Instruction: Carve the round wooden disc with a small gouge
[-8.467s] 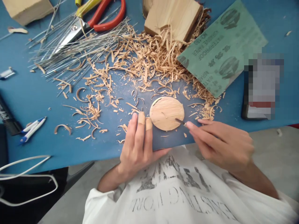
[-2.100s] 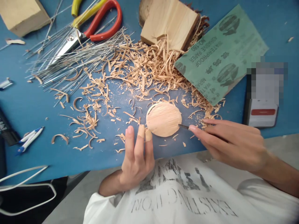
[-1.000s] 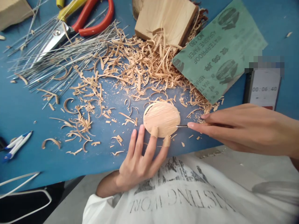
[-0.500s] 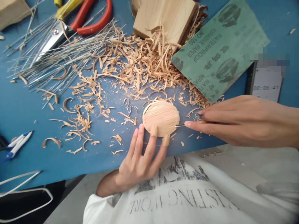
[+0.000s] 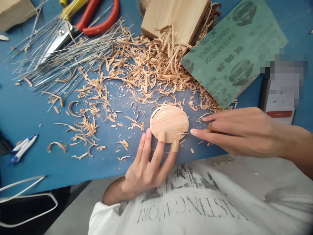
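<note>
A pale round wooden disc [image 5: 169,121] with a raised rim lies on the blue table near its front edge. My left hand [image 5: 149,169] holds it down from the near side, fingers spread, the fingertips at the disc's lower edge. Two of those fingers are wrapped in tan tape. In my right hand [image 5: 246,132] is a slim carving tool [image 5: 187,133], its handle mostly hidden under the fingers. The tool's thin metal tip touches the lower right part of the disc's face, which carries slanting cut marks.
Curled wood shavings [image 5: 151,65] cover the table behind the disc. Beyond them lie a wood block [image 5: 173,19], green sandpaper [image 5: 234,52], thin metal rods [image 5: 80,49] and red-handled scissors [image 5: 56,39]. A phone [image 5: 278,101] is at right, pens [image 5: 24,147] at left.
The tool tip has slid left, further onto the disc, with my right hand following slightly. My left hand stays at the disc. The whole view has shifted a little.
</note>
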`<state>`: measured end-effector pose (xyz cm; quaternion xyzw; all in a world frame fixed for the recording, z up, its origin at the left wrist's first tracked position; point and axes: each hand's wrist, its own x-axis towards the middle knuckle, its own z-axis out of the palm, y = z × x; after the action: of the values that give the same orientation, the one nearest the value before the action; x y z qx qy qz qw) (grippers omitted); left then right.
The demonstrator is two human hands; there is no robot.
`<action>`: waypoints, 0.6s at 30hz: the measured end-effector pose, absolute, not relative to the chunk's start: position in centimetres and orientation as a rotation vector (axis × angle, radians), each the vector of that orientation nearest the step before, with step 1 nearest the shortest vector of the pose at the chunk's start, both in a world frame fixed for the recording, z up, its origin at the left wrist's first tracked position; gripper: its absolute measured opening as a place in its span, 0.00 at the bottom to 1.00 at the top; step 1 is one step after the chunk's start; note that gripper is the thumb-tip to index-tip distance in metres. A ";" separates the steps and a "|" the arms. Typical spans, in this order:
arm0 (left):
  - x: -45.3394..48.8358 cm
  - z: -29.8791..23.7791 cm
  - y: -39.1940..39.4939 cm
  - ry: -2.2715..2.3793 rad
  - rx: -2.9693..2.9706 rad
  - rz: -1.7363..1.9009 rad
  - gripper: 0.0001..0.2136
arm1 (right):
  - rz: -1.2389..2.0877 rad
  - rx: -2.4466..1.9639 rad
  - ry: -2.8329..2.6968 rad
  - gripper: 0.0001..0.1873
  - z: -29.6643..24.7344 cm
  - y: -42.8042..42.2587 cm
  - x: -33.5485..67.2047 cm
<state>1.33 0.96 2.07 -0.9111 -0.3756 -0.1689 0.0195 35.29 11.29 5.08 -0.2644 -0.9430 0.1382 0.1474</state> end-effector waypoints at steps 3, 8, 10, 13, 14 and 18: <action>1.4 2.1 1.0 -1.172 -2.815 -0.534 0.41 | 0.291 -0.545 -2.680 0.18 5.0 10.8 34.5; 1.4 1.8 1.0 -1.167 -2.813 -0.539 0.39 | 0.127 -0.729 -2.577 0.18 3.8 7.3 32.4; 1.4 1.7 0.9 -1.180 -2.805 -0.563 0.38 | 0.084 -0.827 -2.505 0.19 3.2 5.9 31.5; 1.4 1.4 0.7 -1.200 -2.808 -0.585 0.38 | 0.101 -0.947 -2.427 0.25 2.7 4.7 31.0; 1.4 1.3 0.7 -1.207 -2.809 -0.586 0.38 | 0.117 -0.978 -2.413 0.29 2.8 4.5 31.0; 1.3 1.2 0.5 -1.230 -2.802 -0.579 0.39 | 0.103 -1.059 -2.411 0.37 3.5 4.6 32.1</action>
<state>1.30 0.52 1.22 -0.8996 -0.3949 -0.1857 0.0134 32.13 4.65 3.53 -0.3890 -0.8857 0.0377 0.2505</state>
